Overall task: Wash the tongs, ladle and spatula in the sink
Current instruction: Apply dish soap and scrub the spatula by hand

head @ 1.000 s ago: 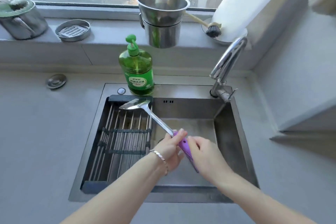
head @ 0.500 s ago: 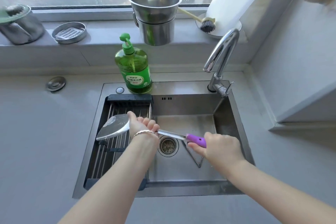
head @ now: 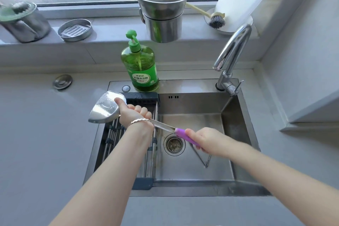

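Over the sink (head: 238, 134), the left hand (head: 134, 114) grips the spatula (head: 105, 108) at its blade while the right hand (head: 209, 142) clamps its purple handle.

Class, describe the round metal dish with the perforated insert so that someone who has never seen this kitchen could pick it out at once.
Start at the window ledge behind the sink. Left of the stacked steel pots and right of the lidded metal jug sits a shallow round dish. Unlike those tall neighbours it is low and open, with a pale perforated insert lying in it.
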Demonstrator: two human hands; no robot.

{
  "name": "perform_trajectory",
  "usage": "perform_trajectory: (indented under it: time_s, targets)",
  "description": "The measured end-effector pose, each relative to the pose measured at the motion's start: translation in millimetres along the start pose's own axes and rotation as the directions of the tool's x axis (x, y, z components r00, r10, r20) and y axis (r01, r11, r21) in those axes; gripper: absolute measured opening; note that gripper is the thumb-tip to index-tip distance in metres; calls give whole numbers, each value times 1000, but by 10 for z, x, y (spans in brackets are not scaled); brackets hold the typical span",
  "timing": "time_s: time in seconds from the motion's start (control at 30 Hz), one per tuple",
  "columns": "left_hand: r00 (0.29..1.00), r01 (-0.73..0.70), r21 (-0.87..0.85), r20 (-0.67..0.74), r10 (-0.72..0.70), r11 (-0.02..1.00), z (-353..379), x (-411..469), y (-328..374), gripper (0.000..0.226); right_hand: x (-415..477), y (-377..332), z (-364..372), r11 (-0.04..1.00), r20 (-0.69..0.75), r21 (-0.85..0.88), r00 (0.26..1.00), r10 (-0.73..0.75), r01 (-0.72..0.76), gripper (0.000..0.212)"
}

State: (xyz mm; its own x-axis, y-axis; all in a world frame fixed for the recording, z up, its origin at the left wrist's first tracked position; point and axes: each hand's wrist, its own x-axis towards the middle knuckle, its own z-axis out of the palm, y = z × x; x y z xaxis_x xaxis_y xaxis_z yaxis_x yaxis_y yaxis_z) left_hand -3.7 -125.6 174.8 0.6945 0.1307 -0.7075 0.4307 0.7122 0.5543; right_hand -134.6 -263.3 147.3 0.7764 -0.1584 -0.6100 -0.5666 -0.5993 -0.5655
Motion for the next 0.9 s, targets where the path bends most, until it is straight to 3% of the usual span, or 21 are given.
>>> perform_trajectory:
  time_s: [0.03,0.07,0.13,0.2,0.23,0.3,0.33,0.37,0.43,0.5,0.57,0.63,0.67,0.7,0.73,0.8,0.83,0.87,0.9]
  targets:
    - [999,-10,-6,-45,10,1000,-10,1,-24,58,5,-21,108,969,-249,-246,963,-104,41,53]
    - [997,-8,-11,-81,7,1000,-16,-7,-63,58,41,-26,228,905,-441,-423,863,-244,40,50]
    - [993,26,-31,-118,-30,999,-24,-32,-139,58,84,-58,440,777,-529,-620,671,-519,112,46]
    - [992,55,-34,-114,-59,998,-32,-48,-176,58,173,-78,456,721,-516,-674,597,-615,160,44]
    - [993,56,-22,-99,-58,998,-35,-50,-179,58,185,-84,423,722,-490,-672,631,-601,166,44]
    - [998,35,4,-57,-35,999,-45,-53,-159,58,130,-122,283,819,-345,-542,840,-419,186,48]
    - [999,24,13,-31,-24,1000,-52,-52,-147,58,101,-114,194,915,-196,-357,942,-271,189,52]
    - [1000,21,18,-5,-21,1000,-56,-50,-139,58,90,-102,103,977,-40,-151,987,-156,148,57]
    - [999,32,15,32,-32,999,-70,-47,-127,58,54,-83,-99,990,234,144,972,-27,-7,61]
    - [998,48,-7,50,-48,999,-77,-42,-116,59,15,-48,-227,924,437,337,899,14,-178,62]
    - [998,43,-19,44,-42,999,-63,-38,-93,59,-28,-72,-197,936,369,301,927,63,-184,63]
    - [1000,22,-27,7,-22,999,-59,-41,-86,58,-41,-142,1,997,-29,-68,999,38,-40,62]
    - [1000,20,-34,-17,-21,999,-56,-47,-98,57,-34,-152,116,954,-296,-298,952,-73,-19,59]
    - [999,24,-41,-42,-26,999,-53,-53,-115,56,-7,-150,244,891,-477,-454,846,-239,-4,57]
    - [997,29,-48,-64,-32,998,-51,-60,-128,56,7,-161,344,846,-554,-532,737,-387,44,57]
    - [995,29,-64,-92,-35,998,-49,-56,-113,57,76,-97,433,743,-585,-657,535,-609,128,52]
    - [994,22,-65,-104,-28,998,-46,-39,-72,58,123,-12,440,667,-552,-733,457,-698,133,39]
    - [993,13,-67,-115,-20,998,-38,-11,-11,58,159,76,424,587,-504,-799,388,-771,128,23]
    - [992,4,-76,-123,-13,997,-29,25,60,58,158,138,396,545,-471,-827,357,-806,140,25]
